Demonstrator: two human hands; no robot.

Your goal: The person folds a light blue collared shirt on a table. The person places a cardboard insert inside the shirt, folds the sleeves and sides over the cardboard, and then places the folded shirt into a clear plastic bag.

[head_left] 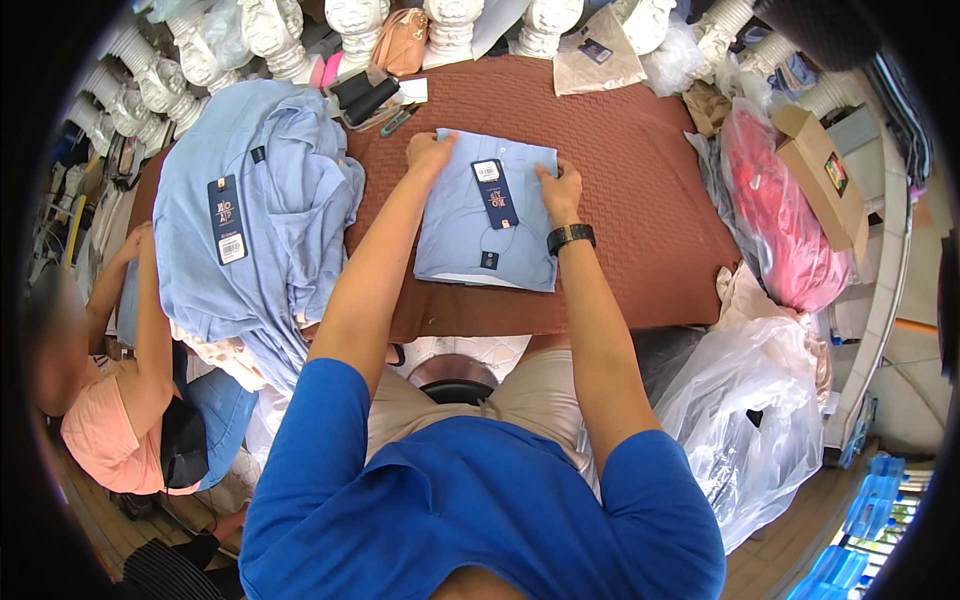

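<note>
A light blue shirt [455, 215], folded into a neat rectangle, lies on a brown cloth-covered table [640, 240]. On its front are a dark hang tag [495, 194] and a small dark label [489, 260], and a white layer shows along its near edge. My left hand [430, 153] is closed on the far left corner. At the far right edge my right hand [560, 190] pinches the fabric, thumb on top and the other fingers partly hidden. A dark watch is on my right wrist.
To the left rises a pile of light blue shirts [285, 190]. Scissors-like green snips [398, 120] and a black case [362, 98] lie beyond it. White balusters [272, 40] line the back. Bagged pink clothing [775, 200], a cardboard box [822, 185] and clear plastic [745, 420] are right. Another person [130, 420] sits left.
</note>
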